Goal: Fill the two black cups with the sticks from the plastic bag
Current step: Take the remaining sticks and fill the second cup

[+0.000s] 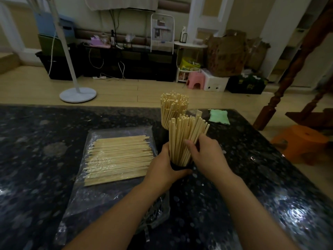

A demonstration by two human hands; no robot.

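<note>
Second-cup stage: left hand (166, 166) grips the near black cup (177, 166); right hand (203, 152) bunches its sticks (185, 139); far cup looks full; next, grab more from the plastic bag (108, 192).

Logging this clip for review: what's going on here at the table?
A person is loading sticks into two black cups. The left hand grips the near cup at its base, while the right hand holds the sticks standing in it. The far cup's bundle looks full. Many loose sticks lie on the plastic bag.
</note>
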